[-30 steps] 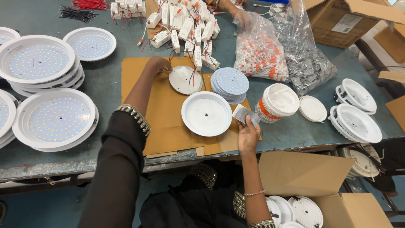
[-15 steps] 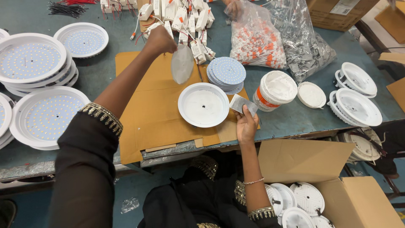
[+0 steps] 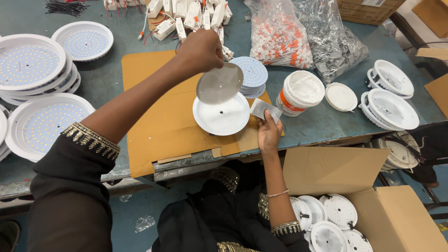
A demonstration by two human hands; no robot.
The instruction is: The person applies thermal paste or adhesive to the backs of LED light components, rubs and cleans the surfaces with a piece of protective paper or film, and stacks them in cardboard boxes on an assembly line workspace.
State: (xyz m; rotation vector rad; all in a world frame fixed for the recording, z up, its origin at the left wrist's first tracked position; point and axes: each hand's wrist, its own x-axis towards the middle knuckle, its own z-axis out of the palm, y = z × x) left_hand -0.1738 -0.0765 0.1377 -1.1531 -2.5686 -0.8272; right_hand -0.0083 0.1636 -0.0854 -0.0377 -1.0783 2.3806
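**Metal disc held over one open housing; finished lamps stacked at far left**

Far left: stacks of assembled round LED panel lamps sit on the blue-green worktable, with one more lamp nearer you and another single one further back. These have their LED boards in and look complete at this stage.

Centre-left: a flat cardboard sheet serves as your work mat. Your left hand is closed in a pinch on the upper edge of a thin round metal disc, which hangs tilted above the white lamp housing and is not seated in it. The housing lies open side up on the cardboard, empty, centre hole showing.

Centre: behind the disc is a small stack of round LED boards, and behind that a heap of white driver units with wires.

Centre-right: your right hand rests at the housing's right rim, its fingers pinching a small silvery sachet. I cannot tell whether the sachet is opened.

Right: a white tub with an orange band, its loose lid beside it, two bags of small parts, and empty housings. The cardboard box below holds further housings.

Judgement: this unit is at an early stage; disc, LED board and driver are not yet fitted. Many housings are left.
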